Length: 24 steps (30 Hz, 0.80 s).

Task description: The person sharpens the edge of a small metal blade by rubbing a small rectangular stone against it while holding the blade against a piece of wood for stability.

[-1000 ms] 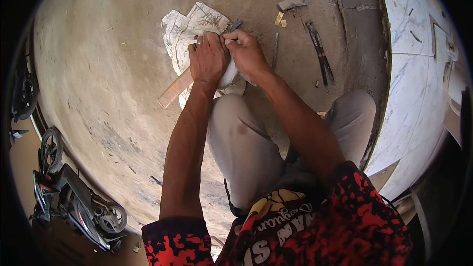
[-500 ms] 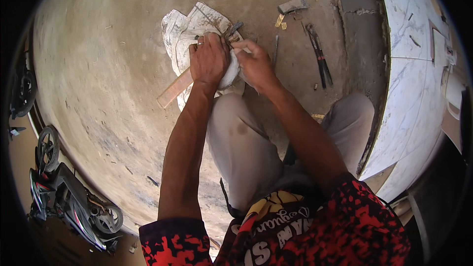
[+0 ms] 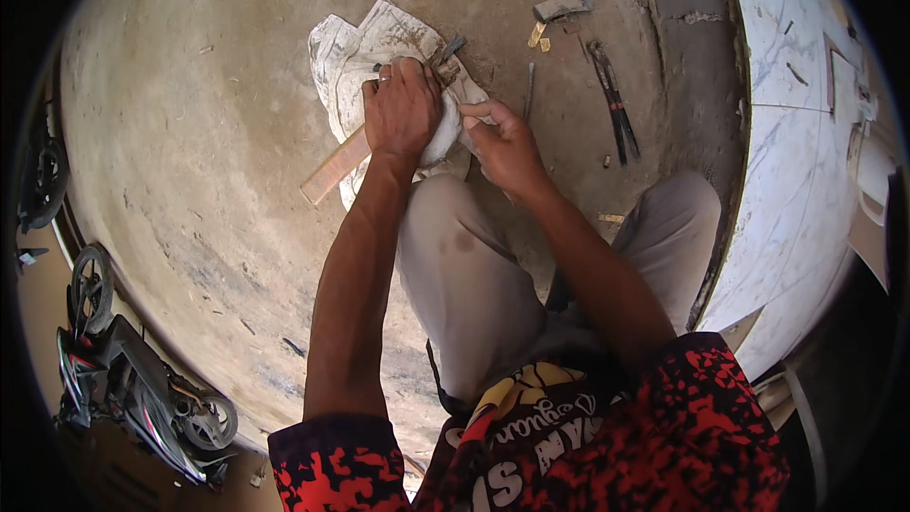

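Note:
A crumpled, stained white cloth [image 3: 332,62] lies on the floor in front of my knees. My left hand [image 3: 405,112] is closed over a flat piece of wood [image 3: 334,171] on the cloth, which sticks out toward the lower left. Past the left knuckles a dark, narrow piece [image 3: 453,47] shows beside a brown, dirty patch; its kind I cannot make out. My right hand [image 3: 504,147] has thumb and forefinger pinched together at the right edge of the cloth. Its other fingers are curled, and the left palm hides what lies beneath it.
Right of the cloth lie a thin metal rod [image 3: 530,90], a long plier-like tool [image 3: 614,104] with red and black handles, a grey block [image 3: 561,5] and small yellow scraps [image 3: 537,35]. White marbled tiles [image 3: 791,161] border the floor. A motorbike [image 3: 142,398] stands at lower left.
My right hand has moved slightly down and right, away from the left fingers. More of the cloth's right edge now shows spread out there. The left hand stays in place.

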### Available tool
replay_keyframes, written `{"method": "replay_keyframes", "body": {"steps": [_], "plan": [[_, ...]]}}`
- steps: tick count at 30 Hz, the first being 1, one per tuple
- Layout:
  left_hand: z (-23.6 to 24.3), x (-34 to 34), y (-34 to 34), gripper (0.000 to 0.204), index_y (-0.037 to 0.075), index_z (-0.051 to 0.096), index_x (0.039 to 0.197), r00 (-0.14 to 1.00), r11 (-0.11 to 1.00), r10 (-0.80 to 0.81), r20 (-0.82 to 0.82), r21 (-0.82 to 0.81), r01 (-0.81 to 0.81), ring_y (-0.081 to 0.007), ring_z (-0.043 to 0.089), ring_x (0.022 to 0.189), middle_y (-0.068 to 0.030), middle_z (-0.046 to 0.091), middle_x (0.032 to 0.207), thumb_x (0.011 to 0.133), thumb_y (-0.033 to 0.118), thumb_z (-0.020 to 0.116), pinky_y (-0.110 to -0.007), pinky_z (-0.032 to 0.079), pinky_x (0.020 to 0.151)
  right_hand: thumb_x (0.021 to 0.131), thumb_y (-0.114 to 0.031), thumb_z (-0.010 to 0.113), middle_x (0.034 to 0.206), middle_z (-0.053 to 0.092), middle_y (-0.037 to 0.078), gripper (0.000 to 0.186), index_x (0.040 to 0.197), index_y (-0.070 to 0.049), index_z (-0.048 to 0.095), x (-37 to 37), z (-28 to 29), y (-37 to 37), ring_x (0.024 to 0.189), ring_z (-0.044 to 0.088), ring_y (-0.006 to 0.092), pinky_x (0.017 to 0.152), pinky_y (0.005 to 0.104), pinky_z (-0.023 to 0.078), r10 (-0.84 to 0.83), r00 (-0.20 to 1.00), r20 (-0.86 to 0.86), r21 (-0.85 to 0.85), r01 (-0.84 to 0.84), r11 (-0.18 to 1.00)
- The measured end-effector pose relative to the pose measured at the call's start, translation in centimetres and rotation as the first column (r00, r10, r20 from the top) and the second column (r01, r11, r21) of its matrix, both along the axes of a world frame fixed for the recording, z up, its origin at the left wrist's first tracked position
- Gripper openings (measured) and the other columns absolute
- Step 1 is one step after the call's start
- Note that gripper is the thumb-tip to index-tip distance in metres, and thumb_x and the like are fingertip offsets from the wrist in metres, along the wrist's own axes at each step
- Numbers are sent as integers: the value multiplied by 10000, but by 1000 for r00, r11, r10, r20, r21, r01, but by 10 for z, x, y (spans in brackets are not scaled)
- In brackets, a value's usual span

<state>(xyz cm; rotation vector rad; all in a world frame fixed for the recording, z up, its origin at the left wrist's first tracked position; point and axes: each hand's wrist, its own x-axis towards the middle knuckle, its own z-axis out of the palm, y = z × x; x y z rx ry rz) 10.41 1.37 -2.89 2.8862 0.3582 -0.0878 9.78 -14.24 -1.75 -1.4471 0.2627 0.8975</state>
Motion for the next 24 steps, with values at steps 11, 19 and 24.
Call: {"method": "replay_keyframes", "body": {"steps": [11, 19, 24], "plan": [[-2, 5, -6, 214, 56, 506, 889, 998, 998, -34, 54, 54, 32, -324, 599, 885, -147, 601, 877, 944, 257, 461, -477, 390, 786, 916, -130, 586, 757, 576, -11, 191, 1074, -33, 635, 8, -1, -1, 663, 487, 63, 606, 241, 415, -4, 1000, -12, 50, 5, 999], [3, 6, -6, 216, 53, 507, 889, 999, 998, -17, 32, 59, 15, -321, 598, 882, -147, 600, 882, 947, 255, 456, -460, 397, 784, 963, -133, 532, 622, 436, -66, 191, 1134, -61, 576, 25, 15, 0, 440, 330, 16, 367, 218, 261, 2, 999, 33, 95, -6, 995], [1, 2, -5, 226, 48, 506, 883, 999, 1000, -21, 33, 17, 20, -321, 598, 879, -154, 597, 870, 950, 256, 450, -465, 396, 783, 931, -118, 551, 826, 629, 32, 221, 1114, -21, 627, 14, 7, -8, 683, 518, 72, 619, 263, 440, 17, 999, 35, 12, -17, 1000]]}}
